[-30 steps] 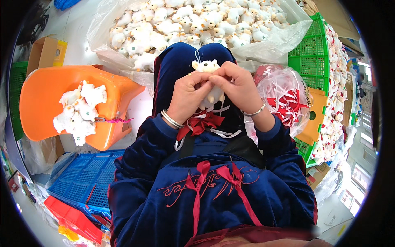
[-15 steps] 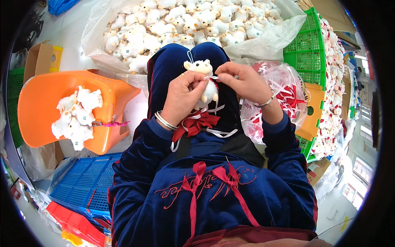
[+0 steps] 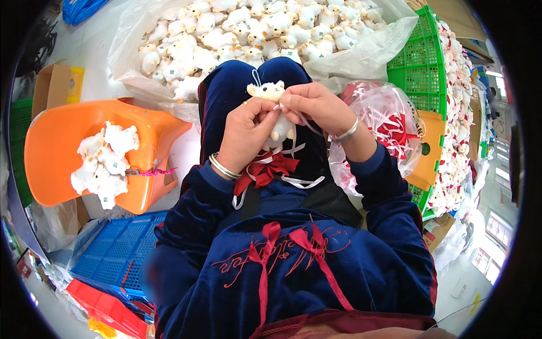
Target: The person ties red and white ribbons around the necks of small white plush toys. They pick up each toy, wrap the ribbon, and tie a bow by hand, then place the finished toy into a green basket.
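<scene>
A small white plush animal (image 3: 266, 90) with a hanging loop on its head stands upright over my lap. At its neck, my left hand (image 3: 247, 129) is closed in a pinch on a thin white ribbon, the palm lying against the toy's side. My right hand (image 3: 320, 107) also pinches ribbon there, its fingertips touching those of the left, and a pale strand (image 3: 307, 123) trails below it. Fingers cover most of the neck. Several red cloth pieces with white ribbons (image 3: 270, 171) lie on my lap just below the toy.
Ahead, a large clear plastic bag (image 3: 129, 53) holds many white plush animals. An orange chair (image 3: 48, 150) at left bears several more. To the right are a plastic bag of red pieces (image 3: 389, 127) and a green crate (image 3: 415, 62). Blue crates (image 3: 113, 248) stand lower left.
My right hand has moved left, from beside the toy to its neck, and now meets my left fingertips. The red patch seen at the toy's neck is now covered.
</scene>
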`<state>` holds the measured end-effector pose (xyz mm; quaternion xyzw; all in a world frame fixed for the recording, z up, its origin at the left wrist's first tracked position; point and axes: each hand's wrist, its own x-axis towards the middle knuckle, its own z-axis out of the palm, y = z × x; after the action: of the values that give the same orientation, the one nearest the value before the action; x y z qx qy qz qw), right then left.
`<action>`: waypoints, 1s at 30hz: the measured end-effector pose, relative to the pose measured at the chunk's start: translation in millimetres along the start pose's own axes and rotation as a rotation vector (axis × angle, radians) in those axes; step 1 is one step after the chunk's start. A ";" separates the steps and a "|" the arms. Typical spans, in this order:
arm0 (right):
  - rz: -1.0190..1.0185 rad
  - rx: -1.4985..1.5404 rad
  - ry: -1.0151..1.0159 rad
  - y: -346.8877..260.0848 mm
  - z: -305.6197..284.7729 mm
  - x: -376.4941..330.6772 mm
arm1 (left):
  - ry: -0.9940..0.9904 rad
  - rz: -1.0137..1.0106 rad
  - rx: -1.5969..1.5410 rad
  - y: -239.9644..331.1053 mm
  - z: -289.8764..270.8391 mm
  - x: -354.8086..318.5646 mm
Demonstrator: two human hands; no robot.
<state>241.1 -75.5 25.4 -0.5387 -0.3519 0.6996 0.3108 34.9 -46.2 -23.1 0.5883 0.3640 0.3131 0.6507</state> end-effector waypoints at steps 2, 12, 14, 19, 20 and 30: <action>0.007 0.033 0.001 0.6 -3.3 -3.0 | 0.007 0.018 0.003 -0.3 1.1 -1.7; -0.008 0.074 0.089 3.3 -3.2 -3.8 | -0.003 -0.025 -0.041 0.9 0.3 2.3; -0.022 0.068 0.075 2.0 -1.9 -2.5 | 0.006 -0.014 -0.045 -1.4 0.4 2.3; -0.021 0.034 0.032 -1.8 -2.7 -0.5 | -0.007 -0.039 -0.068 -0.9 0.4 2.2; -0.017 0.013 0.026 -3.1 -3.1 -0.8 | -0.009 -0.049 -0.082 -0.9 0.6 2.1; -0.604 -1.186 0.600 -12.9 -11.0 -2.3 | -0.002 -0.011 -0.013 0.5 1.3 1.5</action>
<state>253.0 -68.4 35.4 -0.6645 -0.7046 0.0973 0.2291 36.8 -45.5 -22.8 0.5824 0.3645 0.3113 0.6565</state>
